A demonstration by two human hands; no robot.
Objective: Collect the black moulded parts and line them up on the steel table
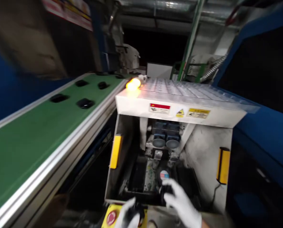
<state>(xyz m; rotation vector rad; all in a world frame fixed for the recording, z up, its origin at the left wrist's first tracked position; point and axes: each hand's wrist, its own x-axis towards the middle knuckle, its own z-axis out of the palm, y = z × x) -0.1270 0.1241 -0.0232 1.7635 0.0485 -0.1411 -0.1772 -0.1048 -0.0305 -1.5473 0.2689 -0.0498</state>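
Note:
My left hand (pixel 125 215), in a white glove, is low in the view beside the yellow control panel (pixel 111 209). Its fingers are closed round a small black part (pixel 138 209). Also white-gloved, my right hand (pixel 180 202) reaches into the front opening of the machine (pixel 174 109). Thumb and fingers grip another black part (pixel 165 191), partly covered and blurred. Just beyond those fingertips is a round piece with a red and blue label (pixel 164 174). Behind it, two grey round pads (pixel 165 143) sit under the machine's hood.
To the left runs a green conveyor belt (pixel 36 133) carrying several black parts (pixel 85 103). Yellow sensor bars (pixel 116 151) flank the opening. An orange lamp (pixel 133 84) glows on the hood near clear plastic trays (pixel 179 88). A red button (pixel 111 218) is close to my left hand.

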